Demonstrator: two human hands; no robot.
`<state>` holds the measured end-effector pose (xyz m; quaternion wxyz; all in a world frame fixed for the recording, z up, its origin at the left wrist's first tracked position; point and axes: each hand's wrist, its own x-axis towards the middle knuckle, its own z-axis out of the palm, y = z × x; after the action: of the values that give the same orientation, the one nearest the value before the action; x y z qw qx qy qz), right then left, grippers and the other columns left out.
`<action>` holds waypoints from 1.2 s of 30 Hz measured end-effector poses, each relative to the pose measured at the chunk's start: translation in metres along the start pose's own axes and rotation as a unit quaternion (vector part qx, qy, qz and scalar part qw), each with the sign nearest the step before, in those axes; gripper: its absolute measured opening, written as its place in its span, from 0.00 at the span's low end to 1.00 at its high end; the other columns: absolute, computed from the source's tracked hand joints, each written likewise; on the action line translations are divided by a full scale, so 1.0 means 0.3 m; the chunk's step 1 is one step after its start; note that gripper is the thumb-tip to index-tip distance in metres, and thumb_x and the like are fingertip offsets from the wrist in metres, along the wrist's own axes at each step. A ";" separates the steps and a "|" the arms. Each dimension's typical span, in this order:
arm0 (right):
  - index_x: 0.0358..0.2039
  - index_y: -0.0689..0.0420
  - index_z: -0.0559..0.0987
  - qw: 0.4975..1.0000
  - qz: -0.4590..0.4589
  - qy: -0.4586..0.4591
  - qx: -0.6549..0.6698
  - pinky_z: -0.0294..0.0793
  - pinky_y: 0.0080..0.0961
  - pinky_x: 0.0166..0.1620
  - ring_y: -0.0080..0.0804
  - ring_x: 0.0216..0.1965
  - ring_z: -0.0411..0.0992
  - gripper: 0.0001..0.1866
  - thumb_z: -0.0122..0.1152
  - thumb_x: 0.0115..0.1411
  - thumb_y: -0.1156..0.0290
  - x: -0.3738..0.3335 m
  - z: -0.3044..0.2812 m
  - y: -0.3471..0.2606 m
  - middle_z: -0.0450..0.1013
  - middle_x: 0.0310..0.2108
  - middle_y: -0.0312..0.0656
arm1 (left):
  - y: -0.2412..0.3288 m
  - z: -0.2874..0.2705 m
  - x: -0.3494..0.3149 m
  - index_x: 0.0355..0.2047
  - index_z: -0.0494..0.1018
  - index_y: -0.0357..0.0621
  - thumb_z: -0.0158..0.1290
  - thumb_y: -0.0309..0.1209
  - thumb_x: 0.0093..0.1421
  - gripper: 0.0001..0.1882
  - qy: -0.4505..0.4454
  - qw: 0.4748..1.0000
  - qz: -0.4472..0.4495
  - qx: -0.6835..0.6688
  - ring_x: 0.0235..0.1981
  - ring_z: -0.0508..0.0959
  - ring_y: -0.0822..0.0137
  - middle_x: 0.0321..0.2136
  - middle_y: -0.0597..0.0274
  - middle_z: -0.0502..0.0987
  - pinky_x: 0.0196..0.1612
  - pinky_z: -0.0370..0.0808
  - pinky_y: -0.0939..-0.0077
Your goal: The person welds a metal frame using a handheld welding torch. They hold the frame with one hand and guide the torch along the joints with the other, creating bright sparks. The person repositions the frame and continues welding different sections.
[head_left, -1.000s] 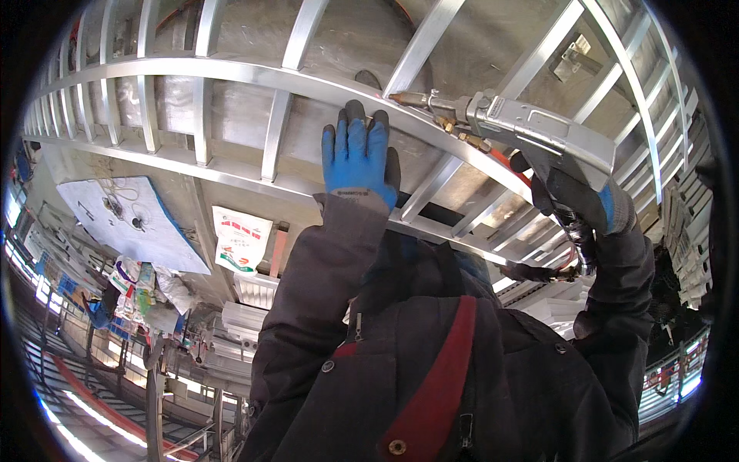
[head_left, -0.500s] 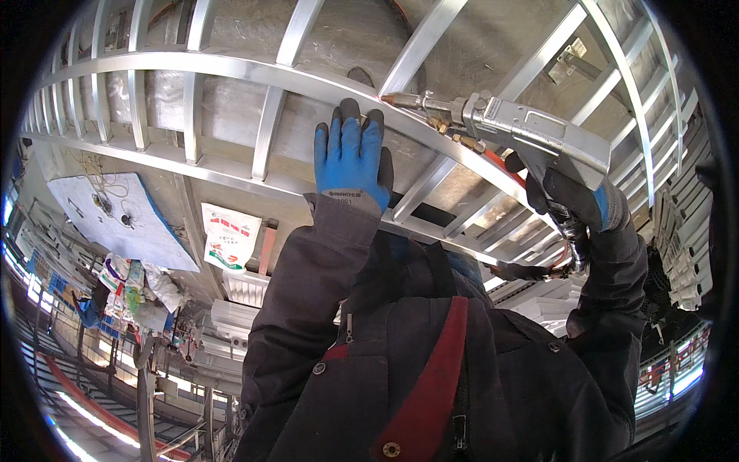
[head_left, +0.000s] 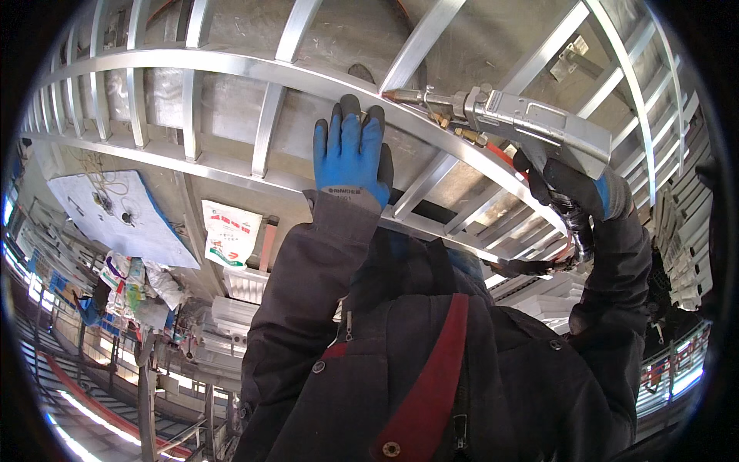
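Observation:
My left hand (head_left: 346,154), in a blue glove with dark fingertips, lies flat with its fingers stretched out. Its fingertips rest at a long aluminium rail (head_left: 254,71) of a ladder-like frame. My right hand (head_left: 573,185), gloved in black and blue, is wrapped round the grip of a silver pistol-shaped welding gun (head_left: 539,123). The gun's narrow nozzle points left, its tip at the corner where a crossbar (head_left: 423,42) meets the rail. Whether the tip touches the metal I cannot tell. Brass fittings and a red hose (head_left: 500,152) run beneath the gun.
A grey metal table (head_left: 346,31) lies under the frame. On the left are a pale blue-edged board (head_left: 123,219) with wire on it, a white printed bag (head_left: 231,235) and a heap of plastic bags (head_left: 142,285). More aluminium bars (head_left: 685,254) are stacked at the right.
The welding gun has tilted slightly, its nozzle tip moving a little up along the corner. My right hand has dropped slightly to the right. My left hand stays almost in place.

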<state>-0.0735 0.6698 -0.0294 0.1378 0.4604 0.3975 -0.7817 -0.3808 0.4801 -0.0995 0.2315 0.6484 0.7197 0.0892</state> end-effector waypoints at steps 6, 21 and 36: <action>0.55 0.65 0.77 1.000 -0.001 -0.012 -0.009 0.71 0.23 0.29 0.24 0.27 0.73 0.24 0.62 0.68 0.58 0.019 0.008 -0.006 0.78 0.30 0.39 | 0.004 -0.006 0.014 0.64 0.68 0.37 0.56 0.31 0.61 0.31 -0.005 1.000 -0.002 -0.001 0.65 0.69 0.35 0.63 0.31 0.67 0.67 0.63 0.38; 0.55 0.66 0.77 0.999 0.007 -0.025 -0.025 0.71 0.23 0.27 0.24 0.26 0.73 0.24 0.62 0.69 0.59 0.012 -0.004 -0.015 0.79 0.32 0.40 | -0.002 0.016 0.012 0.63 0.70 0.38 0.58 0.32 0.58 0.31 0.013 1.000 0.006 0.018 0.59 0.73 0.34 0.55 0.30 0.72 0.66 0.64 0.37; 0.56 0.67 0.76 0.999 -0.033 -0.023 0.000 0.71 0.24 0.26 0.24 0.24 0.72 0.25 0.62 0.69 0.58 -0.093 -0.005 -0.023 0.80 0.32 0.39 | 0.004 0.007 0.004 0.63 0.70 0.39 0.57 0.31 0.60 0.30 0.017 0.999 0.019 0.024 0.62 0.71 0.34 0.63 0.30 0.67 0.67 0.63 0.40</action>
<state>-0.0616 0.6712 -0.0033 0.1211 0.4289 0.4089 -0.7964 -0.3791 0.4811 -0.1010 0.2021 0.6656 0.7131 0.0869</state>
